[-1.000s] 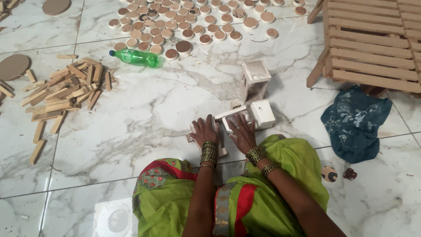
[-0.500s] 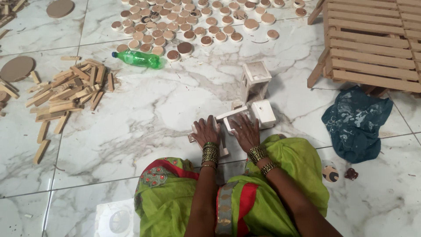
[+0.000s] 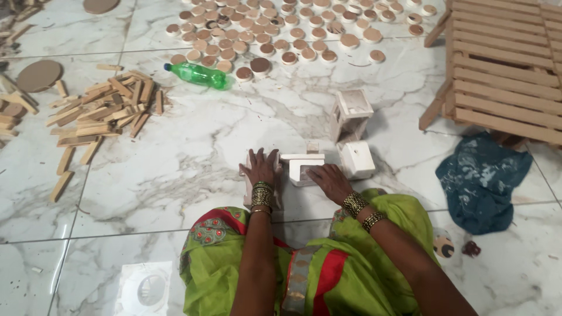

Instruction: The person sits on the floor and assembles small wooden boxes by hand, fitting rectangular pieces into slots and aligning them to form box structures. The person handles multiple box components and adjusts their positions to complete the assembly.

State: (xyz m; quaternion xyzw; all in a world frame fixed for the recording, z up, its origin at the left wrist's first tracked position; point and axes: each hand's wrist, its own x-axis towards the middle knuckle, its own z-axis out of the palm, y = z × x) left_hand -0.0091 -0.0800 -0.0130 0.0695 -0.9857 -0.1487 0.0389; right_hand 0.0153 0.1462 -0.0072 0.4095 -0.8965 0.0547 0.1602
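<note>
Fingers (image 3: 264,159) of the left hand (image 3: 259,169) are lying spread and flat, pressing down on a pale wooden piece (image 3: 250,175) on the marble floor (image 3: 175,175); they are not curling around it, and most of the piece is hiding under the palm. The right hand (image 3: 329,180) is resting with its fingers loosely bent against the near side of a small white block (image 3: 301,165), touching it without clearly gripping; whether anything is sitting inside that hand I cannot tell. The block is lying between the two hands, just in front of the person's green lap (image 3: 246,275). Just beside it to the right a white box (image 3: 357,159) is sitting, and behind that a small open wooden frame (image 3: 350,113) is standing upright. Farther off, rows of round wooden discs (image 3: 281,35) are covering the floor, with a green bottle (image 3: 198,75) lying on its side near them. A heap of wooden sticks (image 3: 111,108) is lying well apart to the left. A slatted rack (image 3: 503,64) is leaning at the right, with a dark blue cloth (image 3: 483,178) crumpled below it.
</note>
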